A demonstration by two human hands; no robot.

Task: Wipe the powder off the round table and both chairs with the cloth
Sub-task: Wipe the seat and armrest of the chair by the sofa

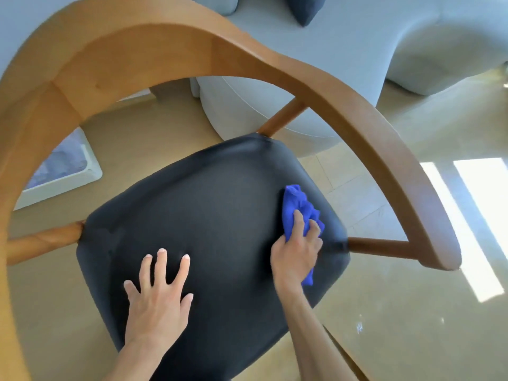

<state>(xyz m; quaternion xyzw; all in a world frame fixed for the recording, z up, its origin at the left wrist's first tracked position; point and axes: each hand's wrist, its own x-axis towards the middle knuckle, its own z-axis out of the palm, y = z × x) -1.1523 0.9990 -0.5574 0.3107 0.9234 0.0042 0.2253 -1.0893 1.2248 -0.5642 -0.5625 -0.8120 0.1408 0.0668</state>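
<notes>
Chair-wiping looks underway: the right hand (295, 250) clutches the cloth (301, 213) against the right edge of the seat (214, 215), the left hand (158, 295) lies flat with fingers spread, and next probably comes a sweep across the remaining seat.

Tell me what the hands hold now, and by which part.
The right hand grips the bunched blue cloth around its middle, pressing it on the seat. The left hand holds nothing.
</notes>
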